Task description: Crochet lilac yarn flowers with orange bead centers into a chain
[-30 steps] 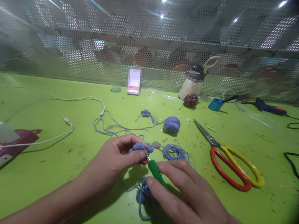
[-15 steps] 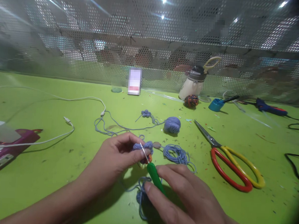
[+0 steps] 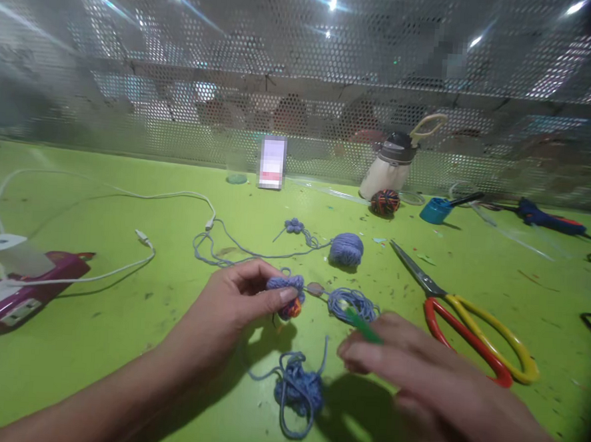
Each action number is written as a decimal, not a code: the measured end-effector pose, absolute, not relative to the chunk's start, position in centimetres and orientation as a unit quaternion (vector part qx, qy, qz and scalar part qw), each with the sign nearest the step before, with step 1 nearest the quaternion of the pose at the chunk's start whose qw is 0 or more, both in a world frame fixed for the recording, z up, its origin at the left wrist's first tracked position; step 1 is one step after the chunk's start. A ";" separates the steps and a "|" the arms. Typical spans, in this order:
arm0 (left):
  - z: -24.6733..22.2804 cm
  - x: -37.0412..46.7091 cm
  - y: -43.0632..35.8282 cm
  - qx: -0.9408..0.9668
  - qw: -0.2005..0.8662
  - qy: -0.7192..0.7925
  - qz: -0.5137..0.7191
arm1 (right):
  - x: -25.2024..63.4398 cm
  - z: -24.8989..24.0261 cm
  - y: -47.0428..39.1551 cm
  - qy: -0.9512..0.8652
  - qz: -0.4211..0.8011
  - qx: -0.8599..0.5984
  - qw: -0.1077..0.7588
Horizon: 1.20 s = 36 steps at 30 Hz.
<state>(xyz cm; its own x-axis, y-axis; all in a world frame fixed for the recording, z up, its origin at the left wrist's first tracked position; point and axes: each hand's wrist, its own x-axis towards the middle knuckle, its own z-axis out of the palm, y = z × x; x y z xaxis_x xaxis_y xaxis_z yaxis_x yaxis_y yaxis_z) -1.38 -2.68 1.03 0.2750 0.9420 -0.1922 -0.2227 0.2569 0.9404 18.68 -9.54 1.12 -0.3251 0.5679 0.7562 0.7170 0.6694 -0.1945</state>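
My left hand (image 3: 243, 301) pinches a small crocheted piece (image 3: 286, 286) of purple yarn with an orange and dark multicoloured part below it. Off to the right, my right hand (image 3: 407, 361) is closed round the green handle of a crochet hook (image 3: 364, 325), blurred by motion and apart from the piece. A loose coil of blue-purple yarn (image 3: 348, 304) lies just behind the hook. Below the hands rests a tangled blue crocheted bundle (image 3: 299, 391). Farther back are a purple yarn ball (image 3: 346, 249) and a small purple crocheted flower (image 3: 294, 225).
Large scissors (image 3: 479, 332) with red and yellow handles lie at the right. Behind stand a bottle (image 3: 389, 167), a multicoloured yarn ball (image 3: 385, 202), a blue pot (image 3: 435, 210) and a glue gun (image 3: 550, 218). A purple power strip (image 3: 46, 286) with white cables is at the left.
My right hand has drawn the crochet hook out of the piece and moved right, uncovering the blue bundle. My left hand keeps its pinch. The whole view has shifted slightly.
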 end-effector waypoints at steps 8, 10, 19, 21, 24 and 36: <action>0.8 -0.9 -3.6 0.477 0.719 0.356 0.360 | 17.3 0.9 -7.4 -0.754 0.116 -0.439 0.475; 1.0 -0.8 -3.9 0.484 0.721 0.347 0.354 | 17.0 0.9 -7.2 -0.750 0.152 -0.449 0.461; 1.1 -0.8 -4.0 0.497 0.708 0.347 0.363 | 16.7 1.3 -7.2 -0.699 0.308 -0.458 0.456; 1.0 -0.9 -4.0 0.490 0.711 0.342 0.372 | 16.6 1.4 -7.2 -0.674 0.346 -0.462 0.461; 0.9 -1.0 -3.9 0.485 0.716 0.336 0.373 | 16.6 1.5 -7.3 -0.638 0.401 -0.479 0.450; 1.3 -1.1 -3.6 0.570 0.661 0.364 0.326 | 16.8 0.8 -7.6 -0.688 0.350 -0.477 0.420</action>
<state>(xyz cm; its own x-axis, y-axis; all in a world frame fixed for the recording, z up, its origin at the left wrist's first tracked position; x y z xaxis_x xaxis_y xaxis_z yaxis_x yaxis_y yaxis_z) -1.12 -3.60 1.32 0.5214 0.8463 -0.1093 -0.0163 0.1379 0.9903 16.82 -7.60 0.77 -0.1925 0.9507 0.2433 0.3626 0.2993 -0.8826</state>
